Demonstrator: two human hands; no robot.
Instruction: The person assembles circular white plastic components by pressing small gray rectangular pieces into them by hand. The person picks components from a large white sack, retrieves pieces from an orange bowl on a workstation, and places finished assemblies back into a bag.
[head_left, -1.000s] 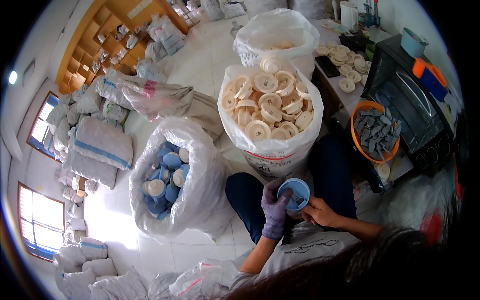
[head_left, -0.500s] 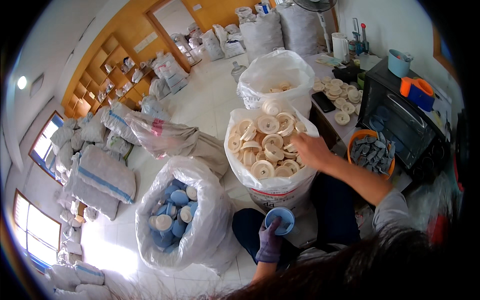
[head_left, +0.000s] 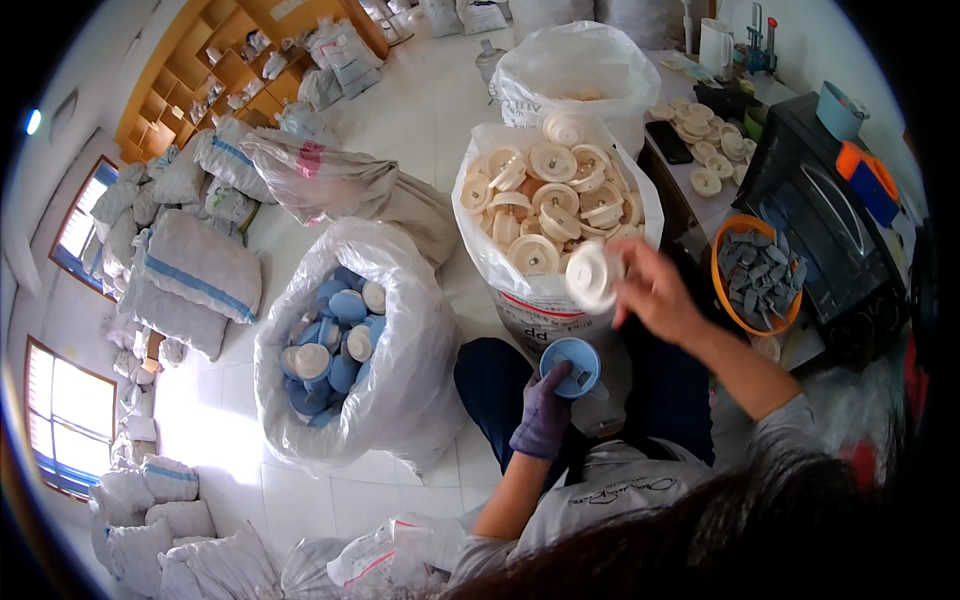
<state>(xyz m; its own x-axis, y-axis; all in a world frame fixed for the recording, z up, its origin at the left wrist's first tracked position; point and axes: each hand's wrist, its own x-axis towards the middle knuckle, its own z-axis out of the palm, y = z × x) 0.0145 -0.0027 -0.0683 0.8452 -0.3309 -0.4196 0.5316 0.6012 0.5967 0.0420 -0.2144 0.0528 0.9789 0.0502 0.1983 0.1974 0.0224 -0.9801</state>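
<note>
Above my right knee, my right hand (head_left: pixel 655 290) grips a round cream plastic lid (head_left: pixel 593 278) by its edge, just in front of the large white sack (head_left: pixel 640 170) full of similar cream lids (head_left: pixel 553 163). My left hand (head_left: pixel 545 410), in a purple glove, is closed around a blue plastic cup (head_left: pixel 570 366) over my lap. The cup's mouth faces up and a small grey piece (head_left: pixel 577 379) shows inside it. To the left, a clear plastic bag (head_left: pixel 405 300) holds blue cups, several of them fitted with cream lids (head_left: pixel 312 361).
An orange basket (head_left: pixel 722 275) of grey plastic pieces stands at my right, beside a black oven (head_left: pixel 815 230). More cream lids (head_left: pixel 704 181) and a phone (head_left: pixel 668 142) lie on the table behind it. Stuffed sacks (head_left: pixel 200 265) line the left side.
My right hand has come back from the sack toward me and now holds a cream lid. My left hand still holds the blue cup. The head view has tilted downward.
</note>
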